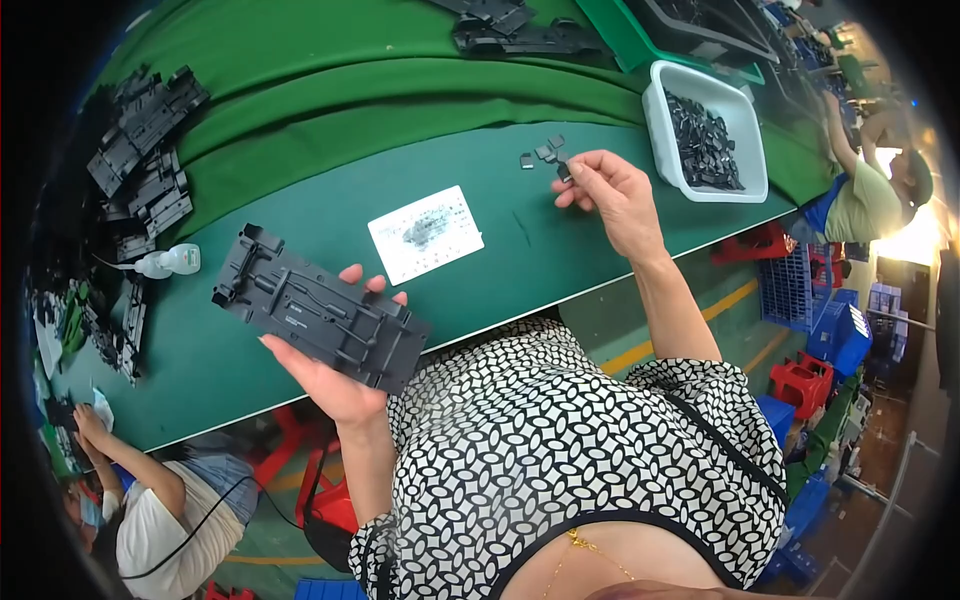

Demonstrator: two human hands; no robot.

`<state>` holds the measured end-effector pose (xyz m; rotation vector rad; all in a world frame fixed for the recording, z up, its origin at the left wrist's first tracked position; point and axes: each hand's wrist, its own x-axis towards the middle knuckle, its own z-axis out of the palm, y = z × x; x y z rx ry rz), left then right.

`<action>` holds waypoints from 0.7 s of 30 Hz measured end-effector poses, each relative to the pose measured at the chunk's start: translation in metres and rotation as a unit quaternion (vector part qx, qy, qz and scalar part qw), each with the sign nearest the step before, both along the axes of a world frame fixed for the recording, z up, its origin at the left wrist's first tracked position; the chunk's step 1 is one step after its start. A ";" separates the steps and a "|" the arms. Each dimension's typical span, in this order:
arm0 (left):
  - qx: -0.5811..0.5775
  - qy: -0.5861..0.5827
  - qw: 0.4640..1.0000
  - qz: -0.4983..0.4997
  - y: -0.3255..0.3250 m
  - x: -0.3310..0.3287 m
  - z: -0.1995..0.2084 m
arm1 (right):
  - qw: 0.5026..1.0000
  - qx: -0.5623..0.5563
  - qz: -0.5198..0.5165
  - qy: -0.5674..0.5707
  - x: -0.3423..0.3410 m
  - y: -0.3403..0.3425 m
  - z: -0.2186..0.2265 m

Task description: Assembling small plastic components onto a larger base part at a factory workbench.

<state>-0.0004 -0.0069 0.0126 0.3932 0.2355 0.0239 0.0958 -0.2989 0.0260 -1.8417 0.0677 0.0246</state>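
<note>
Our left hand (345, 392) is holding a long black plastic base (330, 318) in a half-open grip, the thumb lying along its lower edge and three fingertips showing past its upper edge, and we are keeping it slantwise just in front of our patterned blouse (590, 470), over the edge of the green table (235, 390). Our right hand (612, 195) is reaching farther out, its thumb and forefinger closing on a small black clip (565, 172) while its other fingers are curling. Between our hands a white card (425, 235) with a dark smudge is lying flat. Just beyond our right fingertips a few loose clips (546, 152) are lying together. Off to the left, a white squeeze bottle (180, 260) is resting near a pile of black parts (150, 135). To the right, a white basin (659, 125) is holding a heap of similar dark pieces (708, 145). Beyond the bare tabletop, a rumpled green cloth (400, 85) is spreading, and more black parts (530, 38) are lying on it. Farther away, a person in a yellow-green shirt (866, 203) is sitting near blue crates (785, 288).
</note>
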 end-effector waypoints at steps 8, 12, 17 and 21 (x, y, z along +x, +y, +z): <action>0.017 -0.031 0.999 -0.021 0.000 0.002 -0.009 | 0.968 0.202 0.048 0.140 -0.004 0.009 0.006; 0.020 -0.017 1.000 -0.017 0.000 0.002 -0.008 | 0.966 0.215 0.061 0.132 -0.007 0.014 0.006; 0.003 -0.018 1.000 -0.015 0.003 0.000 -0.011 | 0.972 0.168 0.105 0.129 -0.008 0.021 0.007; -0.012 -0.034 0.999 -0.022 0.003 0.003 -0.017 | 0.981 0.029 0.176 0.077 -0.009 0.033 0.014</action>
